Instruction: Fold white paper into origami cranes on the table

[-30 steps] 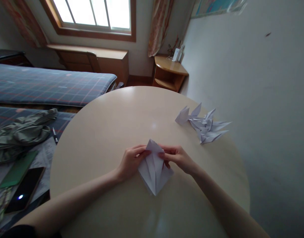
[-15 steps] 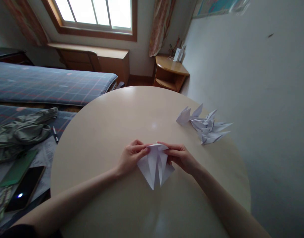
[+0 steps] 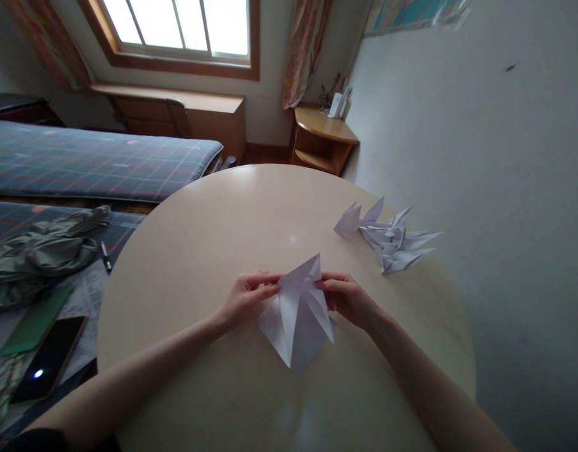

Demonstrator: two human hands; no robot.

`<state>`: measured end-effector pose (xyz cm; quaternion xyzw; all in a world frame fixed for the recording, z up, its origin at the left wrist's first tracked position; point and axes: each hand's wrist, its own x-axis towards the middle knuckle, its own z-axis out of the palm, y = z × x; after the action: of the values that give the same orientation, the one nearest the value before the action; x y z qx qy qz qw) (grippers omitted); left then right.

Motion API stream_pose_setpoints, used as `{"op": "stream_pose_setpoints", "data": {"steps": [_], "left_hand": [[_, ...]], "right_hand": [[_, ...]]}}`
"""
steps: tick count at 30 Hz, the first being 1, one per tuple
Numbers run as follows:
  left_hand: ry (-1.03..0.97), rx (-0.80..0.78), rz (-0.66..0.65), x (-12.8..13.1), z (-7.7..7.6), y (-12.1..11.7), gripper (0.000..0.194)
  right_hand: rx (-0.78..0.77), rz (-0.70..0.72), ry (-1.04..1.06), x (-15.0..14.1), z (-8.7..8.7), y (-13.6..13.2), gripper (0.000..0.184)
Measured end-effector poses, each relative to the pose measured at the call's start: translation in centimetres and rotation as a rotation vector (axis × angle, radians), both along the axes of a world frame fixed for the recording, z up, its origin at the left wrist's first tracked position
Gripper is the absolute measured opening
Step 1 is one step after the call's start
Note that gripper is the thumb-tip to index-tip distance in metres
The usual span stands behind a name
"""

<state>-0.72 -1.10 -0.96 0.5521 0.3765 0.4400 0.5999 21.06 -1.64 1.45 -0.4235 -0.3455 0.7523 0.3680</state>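
A partly folded sheet of white paper [image 3: 293, 307] is held between my two hands over the round table [image 3: 213, 220]. Its creased flaps stand apart, with one point rising at the top and another sticking out at the lower right. My left hand [image 3: 251, 292] pinches the paper's left edge between thumb and fingers. On the opposite edge, the thumb and fingers of my right hand [image 3: 348, 298] are closed on the paper, with some fingertips hidden behind it. Several folded white paper pieces [image 3: 390, 238] lie in a cluster at the table's right side.
Left of the table, a bed holds a grey-green cloth [image 3: 44, 251], a pen [image 3: 105, 256], a green booklet [image 3: 37, 320] and a dark phone [image 3: 51, 361]. A wall [image 3: 519, 207] rises close on the right. A wooden corner shelf [image 3: 324, 125] stands beyond the table.
The paper's top flap has opened and its point now stands upward. The right lower flap has swung out to the right. Both hands keep their pinch at the sides.
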Motion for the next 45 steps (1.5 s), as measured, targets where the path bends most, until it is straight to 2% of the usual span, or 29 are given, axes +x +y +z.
{"op": "stream_pose_setpoints", "data": {"steps": [5, 14, 17, 21, 27, 30, 33, 36, 39, 41, 45], "left_hand": [[-0.004, -0.035, -0.030, 0.0, 0.2, -0.1, 0.029], [-0.044, -0.150, -0.041, 0.1, 1.7, -0.3, 0.030], [-0.077, -0.187, 0.003, 0.2, 1.8, -0.2, 0.024], [-0.095, -0.263, 0.086, 0.4, 1.9, -0.2, 0.022], [-0.125, -0.341, 0.066, 0.2, 2.1, -0.4, 0.026], [-0.072, -0.250, 0.072, 0.0, 2.0, -0.3, 0.027], [0.106, -0.154, 0.094, -0.1, 1.4, -0.3, 0.033], [0.278, -0.072, 0.066, 0.0, 0.8, -0.2, 0.032], [0.406, 0.093, 0.058, 0.1, 0.3, -0.2, 0.030], [0.501, 0.254, 0.087, 0.1, 0.0, -0.2, 0.024], [0.656, 0.596, 0.191, 0.1, -0.7, -0.3, 0.014]], "right_hand": [[0.003, 0.001, -0.004, 0.0, -0.1, 0.0, 0.024], [0.012, 0.012, 0.043, 0.0, -0.5, -0.1, 0.023], [0.023, 0.039, 0.081, -0.1, -0.7, -0.2, 0.022], [0.032, 0.029, 0.073, -0.4, -0.7, -0.3, 0.033], [0.038, -0.028, 0.041, -0.2, -1.0, -0.3, 0.026], [0.058, 0.033, 0.012, 0.3, -0.8, -0.3, 0.028], [0.075, 0.088, -0.045, 0.4, -0.4, -0.3, 0.034], [0.127, 0.023, -0.197, -0.1, -0.5, -0.4, 0.034], [0.241, -0.063, -0.360, -0.8, -1.3, -0.6, 0.034], [0.396, -0.101, -0.475, -1.3, -2.1, -0.7, 0.034], [0.844, -0.142, -0.852, -2.0, -2.9, -1.3, 0.027]]}}
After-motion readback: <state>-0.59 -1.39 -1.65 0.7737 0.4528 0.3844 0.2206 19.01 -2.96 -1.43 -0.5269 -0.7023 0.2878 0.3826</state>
